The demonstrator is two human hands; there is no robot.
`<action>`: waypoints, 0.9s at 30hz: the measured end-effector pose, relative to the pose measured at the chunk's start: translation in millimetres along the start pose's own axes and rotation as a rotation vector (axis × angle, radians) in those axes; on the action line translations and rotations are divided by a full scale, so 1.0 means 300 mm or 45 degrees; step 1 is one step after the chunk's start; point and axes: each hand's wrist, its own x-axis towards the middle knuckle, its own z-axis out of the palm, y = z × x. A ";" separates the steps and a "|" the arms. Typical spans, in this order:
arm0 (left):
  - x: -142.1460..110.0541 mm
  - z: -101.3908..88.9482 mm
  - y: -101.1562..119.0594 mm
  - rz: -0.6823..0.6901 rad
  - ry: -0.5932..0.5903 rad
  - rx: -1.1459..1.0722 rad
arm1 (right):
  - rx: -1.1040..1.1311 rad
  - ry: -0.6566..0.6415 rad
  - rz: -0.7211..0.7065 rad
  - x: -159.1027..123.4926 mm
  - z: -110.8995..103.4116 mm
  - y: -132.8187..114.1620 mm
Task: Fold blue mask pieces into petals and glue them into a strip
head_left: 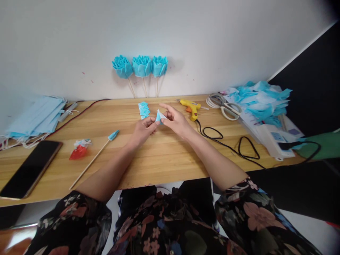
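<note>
Both hands meet above the middle of the wooden table (pixel 164 159). My left hand (pixel 143 129) and my right hand (pixel 174 120) pinch one small folded piece of blue and white fabric (pixel 160 115) between their fingertips. Just behind it lies a small stack of cut blue pieces (pixel 143 109). A wooden skewer with a blue tip (pixel 95 157) lies to the left of my left forearm.
Three blue fabric flowers on sticks (pixel 142 67) lean on the wall. A yellow glue gun (pixel 191 107) with a black cord (pixel 228 143), scissors (pixel 225 105), a heap of blue scraps (pixel 262 102), face masks (pixel 37 118), a phone (pixel 30 168) and a red wrapper (pixel 79 150) lie around.
</note>
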 end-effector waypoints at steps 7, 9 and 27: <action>0.006 -0.004 -0.003 0.025 -0.068 -0.052 | -0.014 0.054 -0.005 0.008 -0.009 0.005; 0.003 -0.004 -0.001 0.020 -0.074 -0.058 | 0.005 0.079 0.008 0.010 -0.013 0.002; 0.007 -0.011 -0.023 0.017 0.005 -0.161 | 0.165 -0.041 0.089 -0.014 0.003 -0.031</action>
